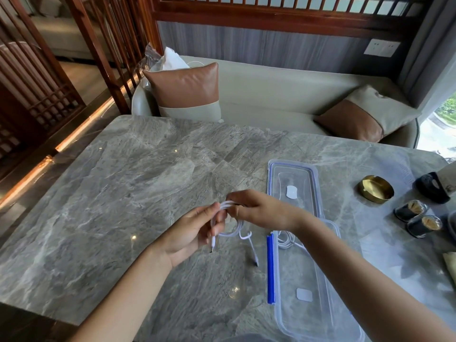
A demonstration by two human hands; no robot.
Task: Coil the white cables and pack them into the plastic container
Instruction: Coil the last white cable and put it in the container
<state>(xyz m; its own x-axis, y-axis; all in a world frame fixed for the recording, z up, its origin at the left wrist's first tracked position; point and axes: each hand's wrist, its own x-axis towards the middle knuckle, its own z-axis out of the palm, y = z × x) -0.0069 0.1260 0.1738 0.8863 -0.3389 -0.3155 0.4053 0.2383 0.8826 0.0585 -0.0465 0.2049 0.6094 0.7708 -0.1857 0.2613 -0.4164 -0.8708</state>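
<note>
Over the worktop (pixel 128 169): both hands are holding a cable (pixel 230 224) coil.
Left hand (pixel 195 230): fingers are pinching the coil, plug hanging down.
Right hand (pixel 261 211): fingers are gripping the coil's top.
Container (pixel 313 287): long axis is running away from the person; another cable (pixel 287 240) is lying inside.

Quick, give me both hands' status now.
Left hand: closed on the white cable coil.
Right hand: pinching the same coil's top loops.
</note>
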